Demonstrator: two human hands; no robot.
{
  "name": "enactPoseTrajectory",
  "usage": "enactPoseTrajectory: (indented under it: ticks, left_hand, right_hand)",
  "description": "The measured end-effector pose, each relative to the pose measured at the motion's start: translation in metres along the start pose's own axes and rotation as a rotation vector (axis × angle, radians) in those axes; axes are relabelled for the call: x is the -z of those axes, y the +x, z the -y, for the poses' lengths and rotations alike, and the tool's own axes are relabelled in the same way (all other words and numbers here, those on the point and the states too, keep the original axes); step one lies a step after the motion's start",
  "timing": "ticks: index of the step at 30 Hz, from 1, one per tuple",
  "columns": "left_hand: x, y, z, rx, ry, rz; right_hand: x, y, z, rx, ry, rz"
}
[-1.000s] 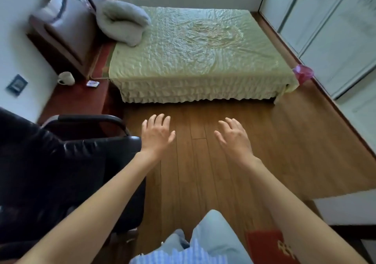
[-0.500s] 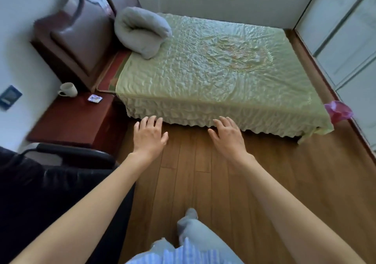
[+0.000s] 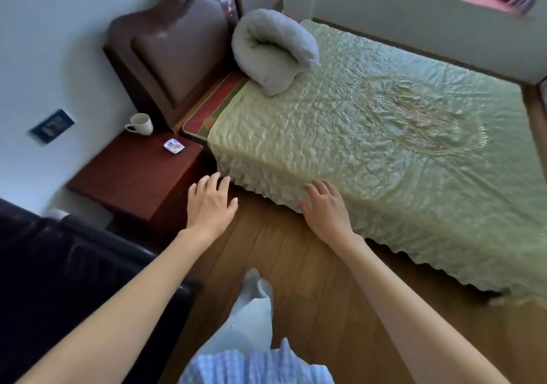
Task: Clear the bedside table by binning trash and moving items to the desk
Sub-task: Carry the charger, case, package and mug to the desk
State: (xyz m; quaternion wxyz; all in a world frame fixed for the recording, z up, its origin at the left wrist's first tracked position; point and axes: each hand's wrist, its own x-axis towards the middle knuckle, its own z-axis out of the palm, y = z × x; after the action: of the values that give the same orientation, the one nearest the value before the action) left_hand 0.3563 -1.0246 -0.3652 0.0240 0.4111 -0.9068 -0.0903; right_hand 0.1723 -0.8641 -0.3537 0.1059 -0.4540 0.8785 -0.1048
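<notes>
A dark red bedside table [image 3: 124, 179] stands left of the bed, against the wall. On its far corner sits a white mug [image 3: 141, 124], upright, handle to the left. A small white and blue wrapper [image 3: 173, 146] lies near the table's right edge. My left hand [image 3: 209, 203] hovers open, palm down, just off the table's near right corner. My right hand [image 3: 325, 206] is open too, fingers spread, over the bed's frilled edge. Both hands hold nothing.
A bed with a green quilted cover [image 3: 384, 135] fills the right side, with a rolled grey blanket [image 3: 272, 49] at its head and a brown headboard [image 3: 177, 52] behind. A black chair [image 3: 74, 280] stands at the lower left. Wooden floor [image 3: 296, 280] lies between chair and bed.
I have walked toward the bedside table; the table, mug and wrapper now look nearer and larger. Both hands stayed stretched out in front, open and empty.
</notes>
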Motion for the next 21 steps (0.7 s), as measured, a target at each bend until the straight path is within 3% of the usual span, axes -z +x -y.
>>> enactPoseTrajectory:
  ticks: [12, 21]
  left_hand:
    - [0.012, 0.152, 0.083, 0.231, 0.005, -0.027]
    - [0.01, 0.233, 0.147, 0.46, 0.013, -0.079]
  right_hand:
    - [-0.009, 0.225, 0.069, 0.245, -0.01, 0.106]
    - [-0.028, 0.382, 0.15, 0.545, -0.056, 0.174]
